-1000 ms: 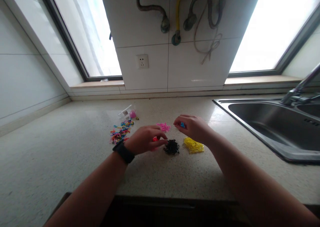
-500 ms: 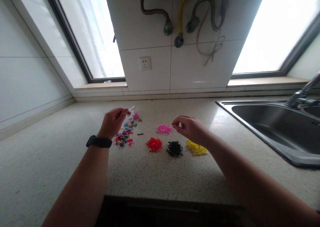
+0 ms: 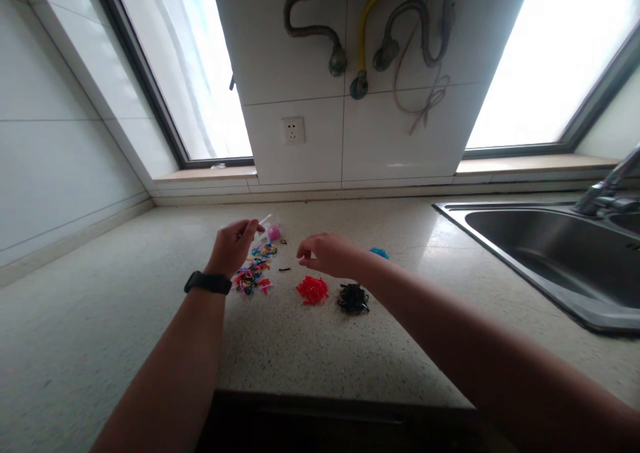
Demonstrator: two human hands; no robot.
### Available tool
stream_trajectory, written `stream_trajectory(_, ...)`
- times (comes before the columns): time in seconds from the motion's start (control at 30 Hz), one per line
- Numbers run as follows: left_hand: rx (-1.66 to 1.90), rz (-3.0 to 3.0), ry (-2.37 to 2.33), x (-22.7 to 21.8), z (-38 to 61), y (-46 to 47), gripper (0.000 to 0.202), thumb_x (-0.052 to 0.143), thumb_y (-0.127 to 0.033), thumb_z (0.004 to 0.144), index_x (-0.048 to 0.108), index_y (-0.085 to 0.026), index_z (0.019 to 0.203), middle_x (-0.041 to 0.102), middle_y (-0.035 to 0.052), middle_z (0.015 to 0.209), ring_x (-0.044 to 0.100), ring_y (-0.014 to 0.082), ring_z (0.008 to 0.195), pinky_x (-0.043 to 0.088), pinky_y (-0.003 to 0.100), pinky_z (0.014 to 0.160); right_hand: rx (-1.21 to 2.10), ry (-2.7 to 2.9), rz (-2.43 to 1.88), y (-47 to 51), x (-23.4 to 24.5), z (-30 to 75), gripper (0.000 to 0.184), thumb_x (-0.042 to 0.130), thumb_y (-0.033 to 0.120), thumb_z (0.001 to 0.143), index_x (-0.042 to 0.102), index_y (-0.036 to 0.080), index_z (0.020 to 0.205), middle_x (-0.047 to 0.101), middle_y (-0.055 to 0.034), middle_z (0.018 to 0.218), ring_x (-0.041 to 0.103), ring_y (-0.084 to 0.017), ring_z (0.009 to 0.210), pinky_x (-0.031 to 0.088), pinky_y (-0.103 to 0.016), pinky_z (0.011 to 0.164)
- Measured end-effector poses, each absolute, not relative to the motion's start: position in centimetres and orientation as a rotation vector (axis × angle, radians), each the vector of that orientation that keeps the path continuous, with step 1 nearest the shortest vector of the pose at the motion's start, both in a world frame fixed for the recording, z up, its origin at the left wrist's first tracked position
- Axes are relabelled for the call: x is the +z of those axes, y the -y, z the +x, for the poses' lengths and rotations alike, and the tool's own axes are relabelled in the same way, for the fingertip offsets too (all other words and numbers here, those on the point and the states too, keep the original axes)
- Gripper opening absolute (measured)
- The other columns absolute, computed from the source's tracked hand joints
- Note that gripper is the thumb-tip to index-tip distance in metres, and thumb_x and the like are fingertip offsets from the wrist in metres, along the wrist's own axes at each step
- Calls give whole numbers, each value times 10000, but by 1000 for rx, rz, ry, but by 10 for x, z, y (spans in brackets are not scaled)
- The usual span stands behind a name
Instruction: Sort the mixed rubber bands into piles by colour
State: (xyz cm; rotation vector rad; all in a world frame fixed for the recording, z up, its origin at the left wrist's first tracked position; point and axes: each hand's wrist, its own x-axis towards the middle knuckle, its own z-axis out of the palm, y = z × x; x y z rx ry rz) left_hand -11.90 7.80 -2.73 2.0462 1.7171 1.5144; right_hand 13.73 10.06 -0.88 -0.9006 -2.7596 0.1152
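My left hand [image 3: 234, 245], with a black watch on its wrist, hovers over a mixed pile of small coloured rubber bands [image 3: 254, 274]; its fingers are curled, pinching something I cannot make out. Just beyond it lies a clear plastic bag [image 3: 264, 229] with pink in it. My right hand [image 3: 326, 254] reaches across to the left, fingers bent in a loose pinch, above the sorted piles. A red pile [image 3: 313, 289] and a black pile [image 3: 353, 298] lie below it. A blue pile [image 3: 379, 252] shows behind my right wrist. A single black band [image 3: 284, 268] lies between the hands.
The speckled stone counter [image 3: 100, 320] runs to a steel sink [image 3: 545, 253] with a tap [image 3: 607, 185] at the right. A tiled wall with a socket [image 3: 293, 130] and hanging hoses [image 3: 360, 46] stands behind, between two bright windows.
My left hand went from the red pile up to the mixed pile. My right hand swung left from the blue pile, now covering the pink and yellow piles.
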Motion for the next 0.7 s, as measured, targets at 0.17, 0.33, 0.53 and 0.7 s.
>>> stream_trajectory(0.17, 1534, 2030, -1703, -30, -120, -81, 409, 493, -434, 937, 760, -142, 832, 521, -10, 601, 487, 127, 563, 352, 241, 542, -9, 2886, -963, -109, -15, 107, 227, 601, 335, 917, 762, 246, 1051, 759, -69, 1090, 684, -228, 1011, 471, -283, 773)
stream_trajectory(0.33, 1524, 2031, -1706, -30, -119, -81, 414, 496, -444, 938, 762, -144, 834, 525, -10, 612, 496, 127, 570, 363, 242, 553, -127, 2980, -1006, -112, -25, 88, 231, 622, 332, 898, 771, 243, 1050, 759, -99, 1095, 707, -261, 999, 513, -321, 778)
stream_trajectory(0.53, 1494, 2031, -1700, -31, -119, -81, 421, 488, -447, 940, 758, -142, 832, 514, -8, 597, 488, 136, 573, 355, 246, 548, -155, 2967, -1048, -107, -26, 80, 239, 570, 242, 914, 770, 191, 1035, 759, -136, 1082, 717, -278, 982, 531, -343, 770)
stream_trajectory(0.7, 1491, 2031, -1691, -32, -120, -82, 425, 488, -455, 947, 755, -144, 835, 502, -12, 596, 480, 134, 570, 353, 248, 555, -164, 2965, -1033, -103, -20, 94, 250, 548, 252, 928, 768, 194, 1031, 756, -135, 1089, 706, -265, 1000, 511, -329, 783)
